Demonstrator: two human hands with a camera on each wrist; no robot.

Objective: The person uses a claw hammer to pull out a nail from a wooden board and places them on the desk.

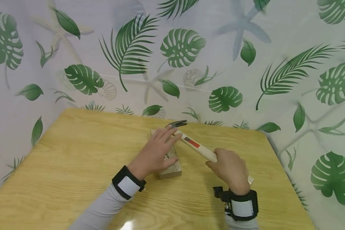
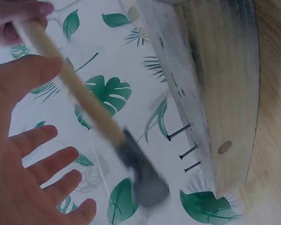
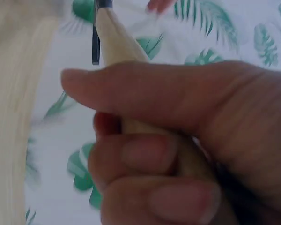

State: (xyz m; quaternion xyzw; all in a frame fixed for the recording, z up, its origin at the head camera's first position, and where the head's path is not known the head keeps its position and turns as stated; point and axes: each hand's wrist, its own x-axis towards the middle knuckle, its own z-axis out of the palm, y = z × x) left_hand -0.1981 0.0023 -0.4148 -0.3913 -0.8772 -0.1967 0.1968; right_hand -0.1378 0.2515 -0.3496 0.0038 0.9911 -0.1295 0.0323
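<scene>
A claw hammer (image 1: 201, 150) slants across the head view, its wooden handle gripped by my right hand (image 1: 231, 169). In the right wrist view the thumb and curled fingers wrap that handle. The dark metal head (image 2: 147, 183) hangs to one side of three nails (image 2: 179, 132) in the left wrist view. Those nails stick out of a wooden block (image 1: 171, 173) that lies on the table. My left hand (image 1: 153, 153) is held over the block with spread fingers and nothing in its grasp. It partly hides the block. Whether it touches the wood, I cannot tell.
The yellow wood-grain table (image 1: 83, 153) extends around the block to its left and front. Behind and at both sides hangs a white sheet (image 1: 189, 86) printed with green leaves. Several small dark marks (image 2: 181, 92) lie in a row along the block's nailed face.
</scene>
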